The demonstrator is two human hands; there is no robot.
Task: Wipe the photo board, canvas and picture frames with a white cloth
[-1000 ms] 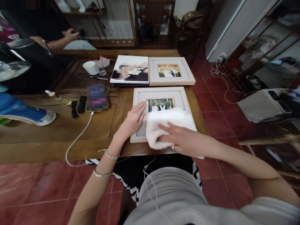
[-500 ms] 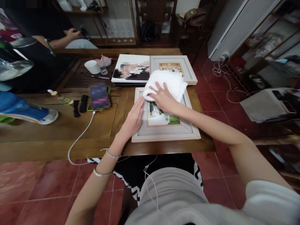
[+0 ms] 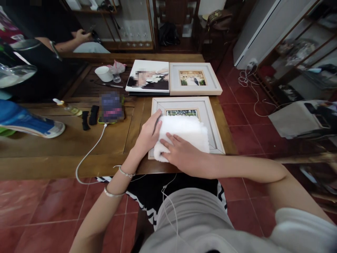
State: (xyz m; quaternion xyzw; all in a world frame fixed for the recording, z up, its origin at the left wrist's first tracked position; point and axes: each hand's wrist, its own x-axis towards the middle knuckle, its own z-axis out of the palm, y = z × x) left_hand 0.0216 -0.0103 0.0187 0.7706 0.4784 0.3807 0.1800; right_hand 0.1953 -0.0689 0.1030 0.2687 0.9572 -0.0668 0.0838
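A picture frame (image 3: 214, 123) with a pale wooden border and a wide light mat lies flat near the table's front edge. A folded white cloth (image 3: 184, 126) covers the lower part of its photo; only the photo's top strip shows. My right hand (image 3: 181, 153) presses on the cloth's near side, fingers over it and the thumb by its folded edge. My left hand (image 3: 150, 131) rests along the frame's left side, fingers stretched out, its tips close to the cloth's upper left corner.
Behind lie a second frame (image 3: 216, 79) and a white-edged photo panel (image 3: 147, 86). Left on the wooden table (image 3: 105, 151) are a blurred-out phone (image 3: 112, 107) on a white cable, black strips (image 3: 93, 115), a dropper bottle (image 3: 70, 108) and a white cup (image 3: 104, 73). Another person's hand (image 3: 82, 36) shows behind.
My right hand has drawn the white cloth down the frame toward me, from its upper edge to its lower part. The frame behind is uncovered. My left hand has stayed nearly still.
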